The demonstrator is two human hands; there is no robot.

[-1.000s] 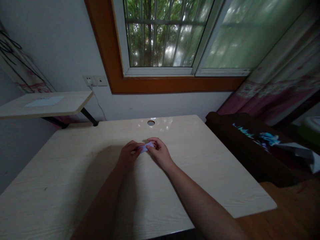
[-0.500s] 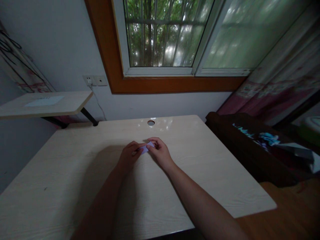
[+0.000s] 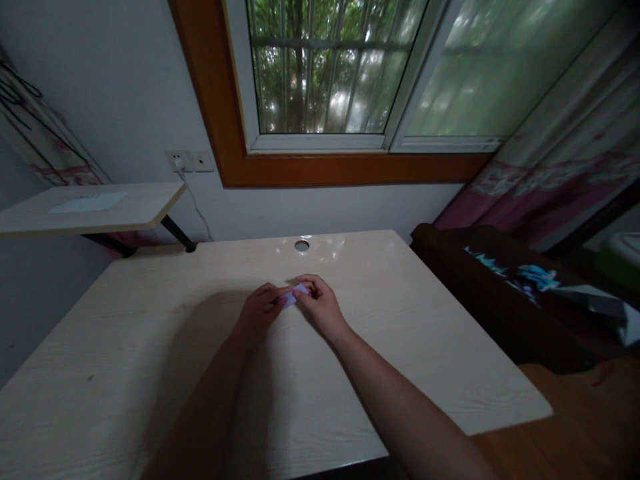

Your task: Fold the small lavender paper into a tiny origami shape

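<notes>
And here we are, right over the worktop, where both bare hands meet a little short of the far edge! The left hand comes in with thumb and fingers pinching one end of a small piece of light purple paper; the right hand matches it at the other end, thumb laid over the top, fingers curled behind. So the paper sits squarely between the two, gripped from both sides, its middle peeking out between the thumbs. Whether it touches the surface below, I cannot tell from up here. Both forearms slant in from the bottom, and a broad shadow falls across the pale wood beside the left one. Just beyond the hands, a round hole near the back edge, with bright reflections around it. Over on the left, a raised shelf on dark supports carries a pale sheet, and behind it a white cable drops from the wall socket. Up top, the barred window shows green foliage in its orange-brown frame. Out right, past the worktop, a dark brown piece of furniture bears a crumpled blue item, close to a long curtain.
</notes>
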